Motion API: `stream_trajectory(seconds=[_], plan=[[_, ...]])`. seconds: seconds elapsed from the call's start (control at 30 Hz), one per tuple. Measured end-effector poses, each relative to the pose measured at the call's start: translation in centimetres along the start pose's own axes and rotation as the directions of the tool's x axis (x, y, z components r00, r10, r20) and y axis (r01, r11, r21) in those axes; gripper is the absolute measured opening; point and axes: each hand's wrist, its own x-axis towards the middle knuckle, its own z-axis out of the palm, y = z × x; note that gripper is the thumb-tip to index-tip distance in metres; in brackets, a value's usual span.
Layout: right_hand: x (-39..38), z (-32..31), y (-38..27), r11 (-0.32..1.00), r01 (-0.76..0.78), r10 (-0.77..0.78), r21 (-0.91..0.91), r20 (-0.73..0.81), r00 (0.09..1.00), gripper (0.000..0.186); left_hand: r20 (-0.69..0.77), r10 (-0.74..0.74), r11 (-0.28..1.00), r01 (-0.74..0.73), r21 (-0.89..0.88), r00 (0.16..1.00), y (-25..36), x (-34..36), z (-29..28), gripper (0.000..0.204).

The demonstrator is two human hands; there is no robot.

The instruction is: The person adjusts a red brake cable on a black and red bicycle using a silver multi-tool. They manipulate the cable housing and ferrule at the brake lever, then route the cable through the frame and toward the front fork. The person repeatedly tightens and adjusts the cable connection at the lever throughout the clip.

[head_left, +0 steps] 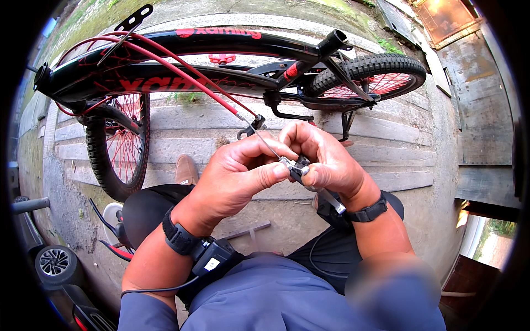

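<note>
My left hand (243, 176) and my right hand (326, 160) meet at a black and silver brake lever (298, 170), whose silver blade (331, 201) angles down to the right. Fingers of both hands are closed on it. A thin bare cable (259, 135) runs from the lever under my left fingers up to the end of a red cable housing (223, 107) on the bicycle. Another red housing ends at a small black part (255, 126) just above my left hand. The black and red bicycle frame (210, 75) stands across the upper view, without handlebar or saddle.
The bicycle's front wheel (99, 160) is at left, its rear wheel (408, 74) at upper right. Concrete slabs (386, 154) form the ground. Metal panels (477, 99) line the right; a car wheel (54, 262) is at lower left. A shoe (186, 168) and a metal bar (245, 229) lie below.
</note>
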Motion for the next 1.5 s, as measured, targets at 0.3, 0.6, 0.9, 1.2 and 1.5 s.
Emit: stream_trajectory(seconds=[0.3,0.6,0.9,1.2,1.5], plan=[[-0.1,0.0,0.0,0.985,-0.107,0.103,0.134,0.036,0.994,0.067,-0.021,0.035,0.999,-0.035,-0.001,0.999,0.2,0.0,0.7,0.020],[-0.1,0.0,0.6,0.997,-0.027,0.027,0.072,0.005,1.000,0.048,0.018,0.125,0.964,-0.126,0.234,0.992,0.2,0.0,0.2,0.016],[-0.5,0.3,0.2,0.997,-0.053,0.055,0.054,-0.031,0.998,0.033,-0.060,0.074,0.996,-0.077,-0.043,0.995,-0.1,0.3,-0.1,0.021],[-0.1,1.4,1.5,1.000,-0.012,0.013,0.009,-0.038,0.999,0.028,-0.208,0.000,0.919,-0.082,-0.385,0.978,-0.4,0.4,1.1,0.018],[-0.4,1.1,0.8,0.981,-0.123,0.119,-0.153,-0.034,0.992,0.048,-0.353,-0.014,0.940,-0.107,-0.323,0.936,0.7,1.2,1.1,0.015]])
